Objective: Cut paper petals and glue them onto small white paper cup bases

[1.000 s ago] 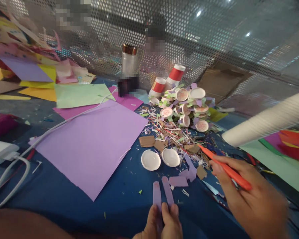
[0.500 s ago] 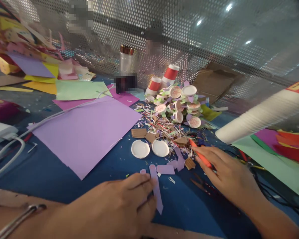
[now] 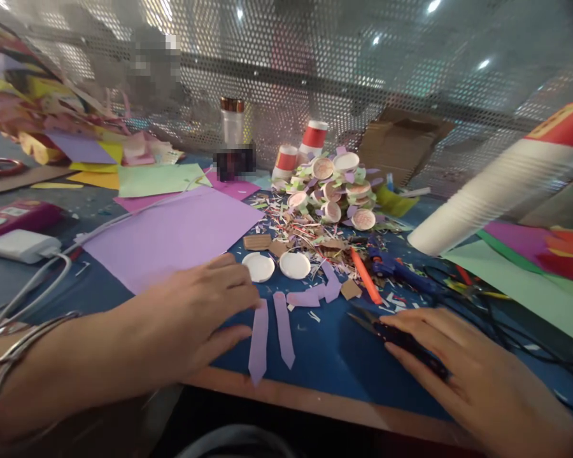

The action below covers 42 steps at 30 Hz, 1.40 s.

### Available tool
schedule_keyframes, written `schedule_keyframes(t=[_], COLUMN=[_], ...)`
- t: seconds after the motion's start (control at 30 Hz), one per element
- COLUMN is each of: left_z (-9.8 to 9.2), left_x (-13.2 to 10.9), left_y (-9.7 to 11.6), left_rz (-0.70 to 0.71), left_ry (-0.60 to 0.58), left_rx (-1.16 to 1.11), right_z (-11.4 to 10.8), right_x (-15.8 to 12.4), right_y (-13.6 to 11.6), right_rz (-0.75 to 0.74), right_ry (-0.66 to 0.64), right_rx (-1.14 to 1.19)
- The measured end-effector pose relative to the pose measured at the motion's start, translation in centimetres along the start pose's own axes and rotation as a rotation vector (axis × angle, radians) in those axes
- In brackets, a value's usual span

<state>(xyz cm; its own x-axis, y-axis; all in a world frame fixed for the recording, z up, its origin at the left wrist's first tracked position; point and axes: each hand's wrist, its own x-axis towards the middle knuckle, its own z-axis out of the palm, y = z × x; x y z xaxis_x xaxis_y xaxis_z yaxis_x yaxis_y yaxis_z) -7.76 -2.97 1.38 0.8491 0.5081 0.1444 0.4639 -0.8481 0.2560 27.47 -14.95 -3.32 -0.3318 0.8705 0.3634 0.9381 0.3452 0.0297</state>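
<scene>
Strips of purple paper (image 3: 259, 343), two with pointed ends, lie before two white discs (image 3: 295, 266). Left hand (image 3: 203, 318), half open and empty, is beside the strips; right hand (image 3: 463, 362) grasps one dark-handled tool (image 3: 405, 341).

Two purple paper strips (image 3: 259, 340) lie side by side, points nearward, left of a slanted dark-handled tool (image 3: 407, 345)

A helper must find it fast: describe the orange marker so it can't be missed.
On the blue tabletop, find the right hand and the scissors it grips. Just beyond the scissors lies the orange marker, between a small cardboard square and a blue glue gun. Its straight, bright orange shape sets it apart from both.
</scene>
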Motion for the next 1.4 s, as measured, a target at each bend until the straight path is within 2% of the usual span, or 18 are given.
schedule_keyframes(t=[0.1,0.23,0.47,0.63,0.73,0.9,1.03,1.13,1.27,1.4], left_z=[-0.2,-0.3,-0.9,-0.8,-0.7,-1.1,-1.3,-0.8,0.3,0.4], left_x=[1.5,3.0,3.5,3.9,4.4,5.3,6.0,6.7,7.2,6.9], left_y=[-0.2,-0.2,0.4,0.3,0.2,0.4,0.2,0.1,0.3,0.7], left_rz=[-0.098,-0.137,-0.19,-0.152,-0.18,-0.272,-0.224,-0.188,-0.212,-0.195], left_ry=[-0.111,-0.153,-0.255,-0.237,-0.24,-0.258,-0.261,-0.226,-0.215,-0.207], left_rx=[0.01,-0.009,-0.034,-0.084,-0.142,-0.242,-0.336,-0.279,-0.126,-0.044], right_z=[-0.2,-0.5,-0.8,-0.7,-0.4,-0.3,-0.3,-0.3,-0.2,-0.2], right_x=[0.1,0.8,0.8,0.4,0.2,0.0,0.0,0.0,-0.1,-0.4], right_y=[-0.2,-0.3,-0.2,-0.1,-0.2,-0.5,-0.8,-1.1,-1.2,-1.2], right_rz=[-0.007,-0.044,-0.096,-0.066,-0.035,-0.03,-0.014,-0.014,-0.034,-0.036], right_ry=[0.002,-0.002,-0.033,-0.059,-0.081,-0.038,-0.018,-0.008,0.028,0.046], right_rx=[0.035,0.025,0.022,0.007,0.045,0.082,0.127,0.139,0.118,0.118])
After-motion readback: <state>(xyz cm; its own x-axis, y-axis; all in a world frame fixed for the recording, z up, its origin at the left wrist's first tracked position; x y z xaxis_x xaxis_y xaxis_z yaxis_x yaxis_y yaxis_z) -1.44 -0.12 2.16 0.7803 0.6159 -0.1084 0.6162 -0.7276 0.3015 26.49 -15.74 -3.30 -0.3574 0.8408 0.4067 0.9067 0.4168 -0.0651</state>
